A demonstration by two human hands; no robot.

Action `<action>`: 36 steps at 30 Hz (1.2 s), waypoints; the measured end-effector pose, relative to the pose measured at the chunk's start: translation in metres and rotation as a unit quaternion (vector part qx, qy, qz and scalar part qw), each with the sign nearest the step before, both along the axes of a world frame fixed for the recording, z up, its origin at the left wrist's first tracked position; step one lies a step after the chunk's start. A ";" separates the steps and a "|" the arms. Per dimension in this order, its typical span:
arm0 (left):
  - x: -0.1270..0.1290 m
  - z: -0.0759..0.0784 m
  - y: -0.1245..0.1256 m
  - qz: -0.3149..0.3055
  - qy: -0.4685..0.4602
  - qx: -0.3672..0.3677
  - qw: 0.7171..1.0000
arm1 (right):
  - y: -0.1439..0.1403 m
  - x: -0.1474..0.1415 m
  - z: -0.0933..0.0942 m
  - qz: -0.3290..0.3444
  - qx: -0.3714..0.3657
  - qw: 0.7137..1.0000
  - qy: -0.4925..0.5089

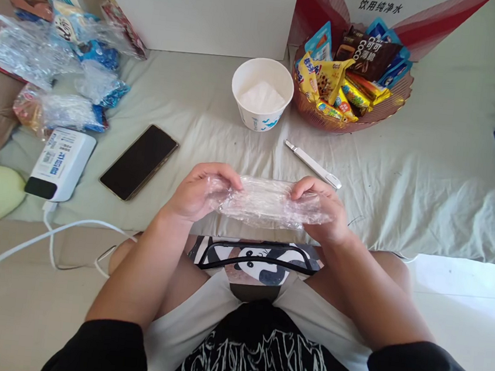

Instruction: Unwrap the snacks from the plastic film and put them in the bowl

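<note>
My left hand and my right hand both grip a clear plastic bag, one at each end, and hold it stretched flat just above the near edge of a pale cloth. The bag is crumpled and see-through; I cannot tell whether anything is inside it. A white paper cup holding white powder stands beyond the bag. A white pen-like tool lies on the cloth just past my right hand.
A reddish basket heaped with snack packets stands at the back right. A black phone and a white power bank with a cable lie at the left. Clear packets pile at the far left. A white box stands behind.
</note>
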State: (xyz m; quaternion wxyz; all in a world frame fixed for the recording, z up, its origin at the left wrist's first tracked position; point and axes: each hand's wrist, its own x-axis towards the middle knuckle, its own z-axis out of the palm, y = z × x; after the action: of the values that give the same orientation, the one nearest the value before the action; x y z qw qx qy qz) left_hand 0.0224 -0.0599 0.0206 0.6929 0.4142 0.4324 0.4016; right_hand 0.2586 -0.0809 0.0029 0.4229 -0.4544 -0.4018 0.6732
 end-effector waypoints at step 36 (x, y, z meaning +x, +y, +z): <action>0.030 -0.029 -0.012 -0.016 0.080 0.120 0.989 | -0.013 -0.012 -0.021 -0.125 0.178 0.959 -0.181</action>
State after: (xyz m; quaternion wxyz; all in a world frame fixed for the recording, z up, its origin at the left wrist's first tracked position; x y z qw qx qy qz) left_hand 0.0521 -0.0720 -0.0088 0.6080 0.5316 0.4285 0.4052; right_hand 0.2471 -0.0936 -0.0185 0.4981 -0.5323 -0.5250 0.4392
